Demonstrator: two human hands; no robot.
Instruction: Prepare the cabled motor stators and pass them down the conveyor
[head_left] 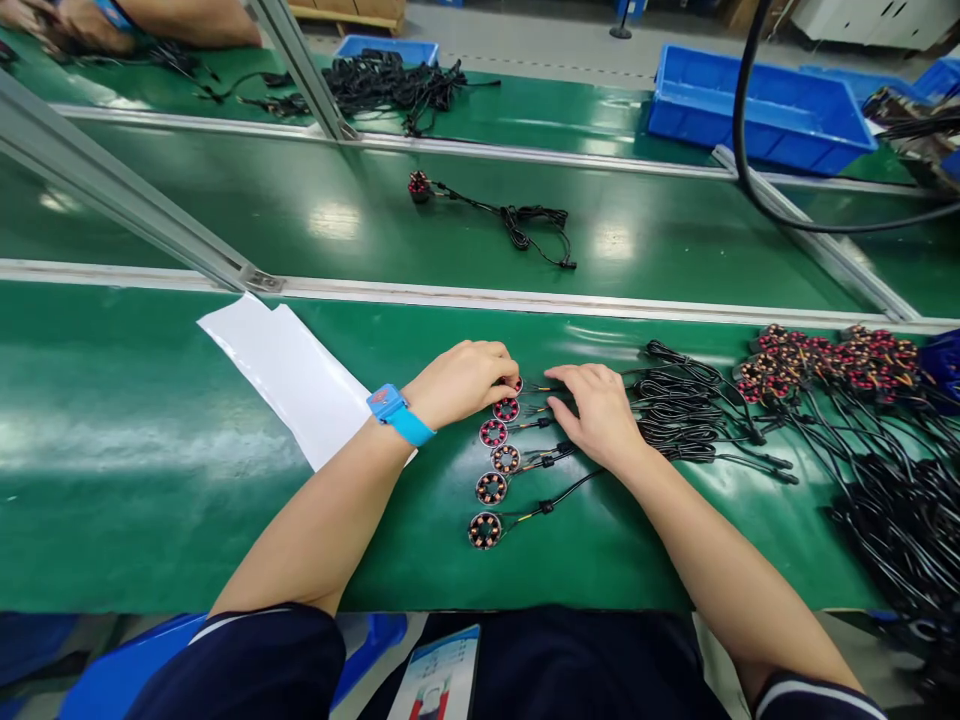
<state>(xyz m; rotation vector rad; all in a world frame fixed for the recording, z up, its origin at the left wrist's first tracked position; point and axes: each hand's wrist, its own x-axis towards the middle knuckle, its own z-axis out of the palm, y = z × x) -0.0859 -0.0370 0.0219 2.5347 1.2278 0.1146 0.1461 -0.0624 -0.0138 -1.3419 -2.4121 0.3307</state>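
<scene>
A column of several round motor stators (493, 433) with copper and red windings lies on the green table, each with a black cable running right. My left hand (469, 380), with a blue strap at the wrist, pinches the stator at the top of the column (517, 385), which its fingers partly cover. Over the cables to the right, my right hand (596, 410) has its thumb and fingers apart and grips nothing visible. Bundled black cables (679, 405) extend beyond it. The nearest stator (485, 531) lies at the bottom of the column.
White paper sheets (289, 375) lie left. A pile of stators (832, 360) and tangled cables (900, 530) fills the right. One cabled stator (419, 187) sits on the middle belt. Beyond are a blue bin (757, 105), a metal post (142, 185) and another person's arm (187, 22).
</scene>
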